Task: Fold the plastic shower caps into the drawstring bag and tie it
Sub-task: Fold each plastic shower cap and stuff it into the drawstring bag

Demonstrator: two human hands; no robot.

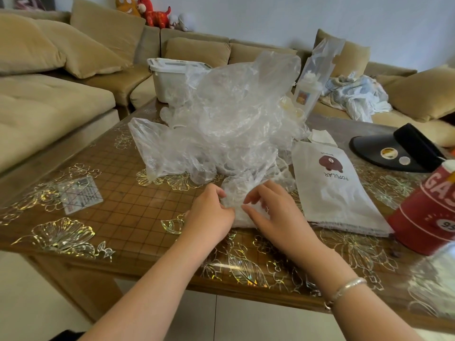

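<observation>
Progress: an early stage is judged; most caps (221, 119) are seen heaped loose on the desk (118, 217), and the bag (332, 193) lies flat, seemingly unfilled and untied.
Done: one cap (240, 193), at the near edge of the heap, is being gathered between the hands; no finished fold is shown.
Left: folding of the caps, loading of the bag, and tying of its string are judged outstanding.
Left hand (209, 215): its grip is curled on the near cap's left edge, fingertips pinched into the film.
Right hand (270, 212): thumb and forefinger are closed on the cap's right edge; the other fingers are loosely bent above it.
Cap relative to grip: the near cap is held directly between both hands, its bulk trailing away into the heap.
Bag relative to grip: the bag is laid just right of the right hand, apart from it, printed side up.
Surroundings: a red can (428, 212) stands right of the bag; a sofa (49, 94) runs behind the desk.
</observation>
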